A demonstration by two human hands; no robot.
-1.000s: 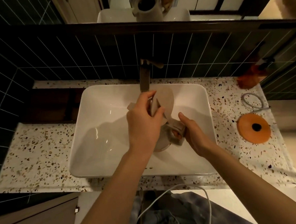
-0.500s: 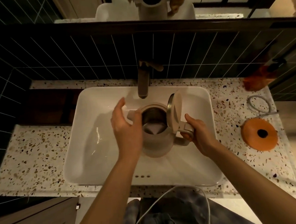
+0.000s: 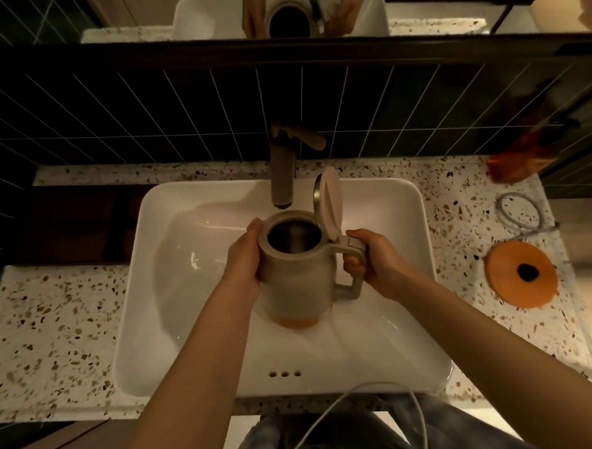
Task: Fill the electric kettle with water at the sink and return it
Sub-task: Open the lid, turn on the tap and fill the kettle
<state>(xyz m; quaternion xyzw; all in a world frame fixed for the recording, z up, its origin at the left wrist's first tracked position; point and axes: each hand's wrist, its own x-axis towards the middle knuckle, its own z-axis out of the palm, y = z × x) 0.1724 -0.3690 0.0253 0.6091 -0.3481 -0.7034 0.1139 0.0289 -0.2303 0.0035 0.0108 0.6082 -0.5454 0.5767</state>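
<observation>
Terrazzo counter (image 3: 53,326) with a white basin (image 3: 190,333) set on it, dark tile wall behind, pretty dim warm light. Closest to the camera a white cable (image 3: 331,408) loops up over the front edge of the counter.

Over the bowl, the beige electric kettle (image 3: 296,286) is held upright in both hands. Right hand (image 3: 375,261) is wrapped tight around the handle, taking the weight I'd guess, while the left hand (image 3: 247,261) is cupped against the body with its fingers up at the rim, most likely to keep it steady. The lid (image 3: 329,203) is flipped up and open, so the mouth is clear.

Just past that, the faucet (image 3: 283,177) spout ends right by the kettle's far rim. No water stream that I can see, and the inside looks dark, so can't tell if anything's in there yet.

Off to the right, well apart, sits the orange kettle base (image 3: 520,274), presumably where it goes back.
</observation>
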